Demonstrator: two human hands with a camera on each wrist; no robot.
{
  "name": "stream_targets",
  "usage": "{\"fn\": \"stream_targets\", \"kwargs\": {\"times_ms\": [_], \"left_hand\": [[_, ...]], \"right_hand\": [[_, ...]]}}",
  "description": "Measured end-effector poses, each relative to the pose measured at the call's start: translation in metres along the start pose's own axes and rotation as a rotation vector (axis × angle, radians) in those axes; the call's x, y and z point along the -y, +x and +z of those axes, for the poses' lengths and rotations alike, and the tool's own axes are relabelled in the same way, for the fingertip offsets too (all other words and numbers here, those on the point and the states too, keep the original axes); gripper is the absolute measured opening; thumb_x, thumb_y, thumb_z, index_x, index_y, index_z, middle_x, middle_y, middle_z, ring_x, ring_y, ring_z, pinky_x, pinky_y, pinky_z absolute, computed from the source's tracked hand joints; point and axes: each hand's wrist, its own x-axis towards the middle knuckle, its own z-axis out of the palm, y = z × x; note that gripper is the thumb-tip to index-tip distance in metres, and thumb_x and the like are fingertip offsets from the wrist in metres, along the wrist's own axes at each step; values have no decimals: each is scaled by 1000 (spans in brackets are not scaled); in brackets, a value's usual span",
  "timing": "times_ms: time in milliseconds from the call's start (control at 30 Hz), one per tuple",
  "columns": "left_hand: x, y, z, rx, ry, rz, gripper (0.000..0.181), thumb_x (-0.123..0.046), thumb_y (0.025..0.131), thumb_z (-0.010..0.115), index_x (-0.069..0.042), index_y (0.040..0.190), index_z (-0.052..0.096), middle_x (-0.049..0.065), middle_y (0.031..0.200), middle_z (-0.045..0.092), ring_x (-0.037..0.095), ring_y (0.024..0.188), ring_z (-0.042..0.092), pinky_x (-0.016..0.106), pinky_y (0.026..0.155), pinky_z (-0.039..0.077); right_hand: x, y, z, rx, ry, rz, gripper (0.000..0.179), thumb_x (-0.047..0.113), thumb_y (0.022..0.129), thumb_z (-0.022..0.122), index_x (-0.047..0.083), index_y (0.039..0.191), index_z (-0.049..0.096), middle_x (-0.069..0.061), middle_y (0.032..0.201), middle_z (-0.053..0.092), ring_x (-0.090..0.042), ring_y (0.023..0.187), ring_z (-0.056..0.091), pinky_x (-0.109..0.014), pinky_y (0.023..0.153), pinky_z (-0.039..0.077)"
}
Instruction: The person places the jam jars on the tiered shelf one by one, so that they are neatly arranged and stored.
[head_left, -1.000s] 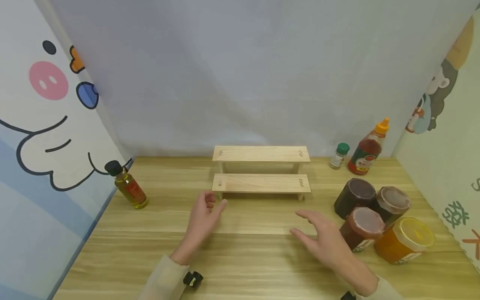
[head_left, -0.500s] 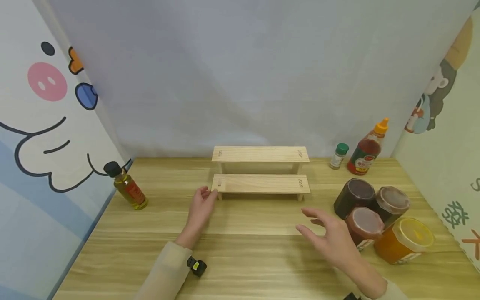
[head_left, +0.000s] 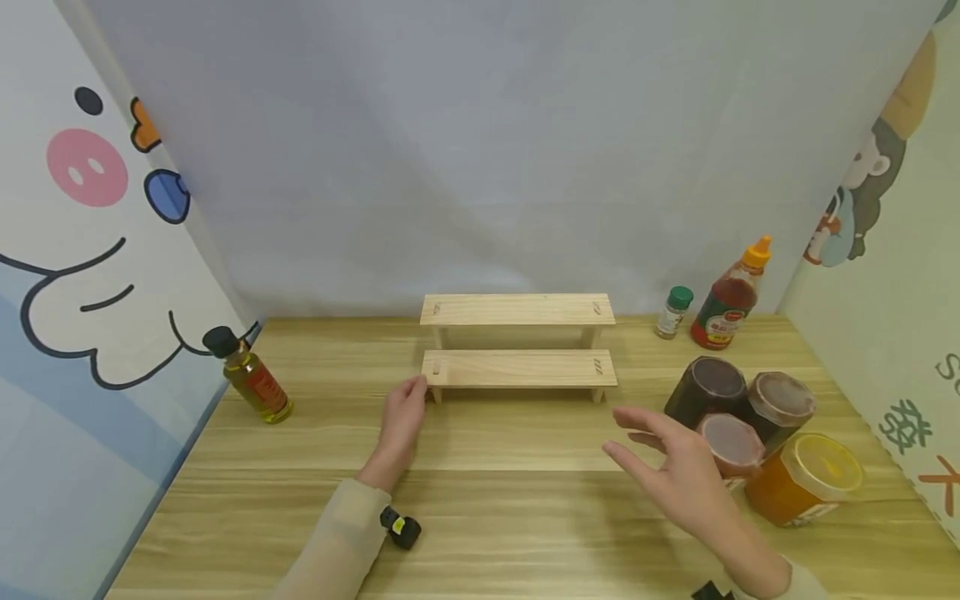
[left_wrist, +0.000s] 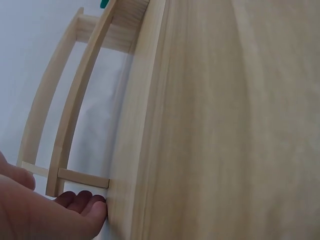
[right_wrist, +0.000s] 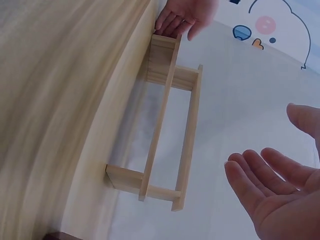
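Observation:
A two-tier wooden step rack stands against the back wall, its two shelf boards bare. My left hand is at the rack's left end, beside the lower board. In the left wrist view its fingertips are by the end leg, and the thumb is apart from them; whether they press on the wood cannot be told. My right hand is held above the table, left of the jars, with nothing in it. The right wrist view shows its thumb and fingers spread apart.
Lidded jars stand at right: two dark, one reddish partly behind my right hand, one orange. Behind them are a green-capped shaker and a red sauce bottle. An oil bottle stands at left.
My left hand has moved forward and up to the rack's left end. My right hand has drifted slightly right, toward the jars. The rack stays about where it was.

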Motion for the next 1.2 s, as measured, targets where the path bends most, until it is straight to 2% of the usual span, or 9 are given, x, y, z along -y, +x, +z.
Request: {"fn": "stream_targets", "kwargs": {"times_ms": [333,433,667,900,1000,1133,1200], "left_hand": [[4,7,2,-8,-137,-18,47,-21,104,37,12,137,39,25,142,37,34,130,37,40,106,37],[4,8,3,-1,-148,-27,47,-20,104,36,13,137,37,26,142,36,36,129,37,40,105,37],[3,9,5,2,-144,-17,47,-18,104,36,14,138,35,28,142,36,37,128,39,38,104,39],[3,9,4,-3,-166,-4,45,-16,104,37,16,136,36,30,139,39,38,125,42,38,102,41],[4,9,3,-9,-162,-8,45,-16,104,37,15,136,37,29,138,40,37,124,44,37,101,42],[5,10,2,-17,-170,-12,44,-15,104,37,16,135,38,31,136,42,38,123,45,38,101,42],[5,10,3,-19,-175,-15,44,-15,103,37,16,135,38,31,135,42,38,123,45,38,101,42]], "right_hand": [[1,3,-16,-31,14,6,37,8,83,75,6,118,63,-8,115,64,-23,100,63,-18,84,50],[1,5,-23,-45,14,18,38,6,83,75,5,119,62,-9,115,64,-22,101,63,-17,84,50],[-4,6,-48,-131,-4,57,41,4,83,74,9,122,62,-4,116,64,-2,100,60,-12,81,49],[-11,1,-75,-200,65,86,41,-7,81,71,-1,121,60,6,115,61,-5,105,58,-14,86,48],[-14,-4,-86,-226,20,99,42,-8,80,72,-3,121,60,11,114,60,-1,104,57,-11,85,46],[-20,-13,-98,-248,-65,165,44,0,81,75,1,122,61,14,114,61,6,102,55,-5,83,42],[-23,-17,-103,-250,-105,197,45,6,82,75,2,125,60,9,118,61,9,103,53,-3,84,40]]}}
